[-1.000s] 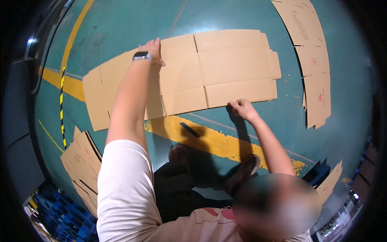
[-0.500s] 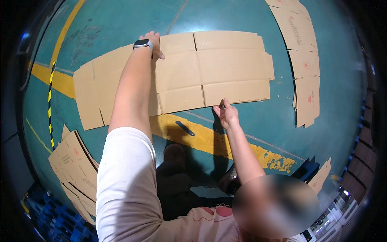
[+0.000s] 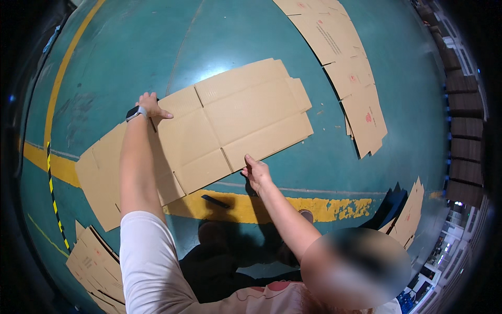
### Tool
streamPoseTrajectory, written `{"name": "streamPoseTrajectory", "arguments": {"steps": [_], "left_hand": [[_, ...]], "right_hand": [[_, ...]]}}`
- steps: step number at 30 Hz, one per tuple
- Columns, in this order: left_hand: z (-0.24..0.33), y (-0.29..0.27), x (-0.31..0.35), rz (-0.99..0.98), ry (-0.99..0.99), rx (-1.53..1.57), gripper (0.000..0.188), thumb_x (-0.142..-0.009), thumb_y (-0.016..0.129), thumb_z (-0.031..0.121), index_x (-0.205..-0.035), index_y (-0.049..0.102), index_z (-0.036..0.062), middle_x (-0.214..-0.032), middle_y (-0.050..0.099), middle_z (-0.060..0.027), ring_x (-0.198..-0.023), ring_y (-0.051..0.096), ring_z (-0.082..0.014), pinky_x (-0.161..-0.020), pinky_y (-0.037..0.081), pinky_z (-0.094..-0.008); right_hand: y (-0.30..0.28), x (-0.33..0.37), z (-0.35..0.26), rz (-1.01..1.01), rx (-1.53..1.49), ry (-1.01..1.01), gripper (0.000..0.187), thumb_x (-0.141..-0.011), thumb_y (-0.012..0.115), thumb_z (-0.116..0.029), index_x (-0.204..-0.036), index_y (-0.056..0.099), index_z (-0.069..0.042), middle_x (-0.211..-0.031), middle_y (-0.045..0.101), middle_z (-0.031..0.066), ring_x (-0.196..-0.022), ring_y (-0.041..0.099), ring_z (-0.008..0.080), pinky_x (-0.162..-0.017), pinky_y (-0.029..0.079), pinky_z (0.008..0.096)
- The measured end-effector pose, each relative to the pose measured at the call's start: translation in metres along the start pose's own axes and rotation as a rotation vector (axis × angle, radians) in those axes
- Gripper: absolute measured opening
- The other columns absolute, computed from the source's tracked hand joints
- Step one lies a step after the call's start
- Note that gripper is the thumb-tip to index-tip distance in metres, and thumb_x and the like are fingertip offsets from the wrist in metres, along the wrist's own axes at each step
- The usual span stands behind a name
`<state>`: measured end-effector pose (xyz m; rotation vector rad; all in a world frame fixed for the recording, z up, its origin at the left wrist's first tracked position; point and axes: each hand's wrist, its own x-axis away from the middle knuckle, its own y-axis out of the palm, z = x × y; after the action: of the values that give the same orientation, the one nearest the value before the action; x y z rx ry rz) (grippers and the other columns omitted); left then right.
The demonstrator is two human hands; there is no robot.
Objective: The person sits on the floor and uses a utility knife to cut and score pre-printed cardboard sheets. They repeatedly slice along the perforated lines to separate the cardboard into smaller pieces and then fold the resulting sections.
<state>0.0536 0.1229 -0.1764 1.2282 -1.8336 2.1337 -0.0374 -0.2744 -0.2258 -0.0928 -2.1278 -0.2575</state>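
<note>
A flattened cardboard box (image 3: 230, 112), plain brown with slots and crease lines, stretches in front of me from lower left to upper right. At its far edge my left hand (image 3: 151, 105), a watch on its wrist, grips the board, thumb on top and fingers over the edge. My right hand (image 3: 256, 171) pinches the near edge, its thumb lying on top and its fingers partly hidden below. My left forearm covers part of the box's left half. A dark flat strip (image 3: 215, 201) lies on the floor close to the near edge.
On the green floor (image 3: 235, 31) runs a worn yellow stripe (image 3: 293, 208). More printed flattened boxes lie at the right (image 3: 350, 76), at the lower left (image 3: 97, 267) and at the lower right (image 3: 410, 214). Black-and-yellow tape (image 3: 54, 193) marks the floor at left.
The flattened box has turned, its right end now farther away and its left end nearer. Both hands moved left and nearer with it, keeping their holds. The whole view has also shifted.
</note>
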Motion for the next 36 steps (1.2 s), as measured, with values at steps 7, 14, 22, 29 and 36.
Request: {"name": "streamPoseTrajectory", "arguments": {"steps": [7,14,22,29,36], "left_hand": [[-0.036,-0.011,0.003,-0.172,0.174,0.3,0.1,-0.044,0.085,0.06,-0.116,0.054,-0.0026,-0.11,0.062,-0.0157,-0.107,0.057,-0.0276,-0.091,0.043,-0.0382],[-0.032,-0.088,0.098,-0.244,0.337,0.636,0.069,-0.065,0.082,0.044,-0.111,0.061,-0.0033,-0.101,0.066,-0.0109,-0.093,0.06,-0.0187,-0.085,0.046,-0.0305],[-0.06,-0.109,0.135,-0.013,0.287,0.523,0.061,-0.071,0.079,0.043,-0.108,0.061,-0.0022,-0.095,0.065,-0.0058,-0.088,0.058,-0.013,-0.079,0.046,-0.0275],[-0.035,-0.244,0.244,0.413,0.43,0.39,0.056,-0.077,0.07,0.053,-0.098,0.064,0.0011,-0.08,0.063,-0.0037,-0.071,0.06,-0.0113,-0.064,0.049,-0.0255],[-0.01,-0.345,0.387,0.874,0.507,1.12,0.038,-0.088,0.062,0.036,-0.095,0.067,-0.001,-0.091,0.068,-0.0118,-0.075,0.064,-0.0175,-0.07,0.052,-0.031]], "right_hand": [[0.019,0.033,0.002,-0.02,-0.232,-0.053,0.042,-0.088,0.065,-0.018,-0.114,0.035,-0.005,-0.111,0.053,0.0137,-0.091,0.059,0.0244,-0.068,0.055,0.0405],[0.031,0.036,-0.029,-0.165,-0.16,-0.17,0.034,-0.094,0.055,-0.018,-0.12,0.036,-0.006,-0.115,0.054,0.0131,-0.097,0.061,0.0244,-0.065,0.058,0.0386],[0.048,0.037,-0.044,-0.243,-0.073,-0.251,0.034,-0.091,0.06,-0.025,-0.113,0.044,-0.005,-0.098,0.061,0.0081,-0.073,0.062,0.0153,-0.046,0.048,0.0249],[0.086,0.077,-0.177,-0.494,-0.119,-0.413,0.036,-0.096,0.052,-0.032,-0.108,0.054,0.002,-0.105,0.062,0.0113,-0.087,0.064,0.0182,-0.069,0.055,0.0282],[0.161,0.265,-0.423,-0.817,0.117,-1.102,0.043,-0.092,0.054,-0.03,-0.124,0.05,-0.003,-0.123,0.055,0.0135,-0.113,0.053,0.0263,-0.096,0.043,0.0387]]}}
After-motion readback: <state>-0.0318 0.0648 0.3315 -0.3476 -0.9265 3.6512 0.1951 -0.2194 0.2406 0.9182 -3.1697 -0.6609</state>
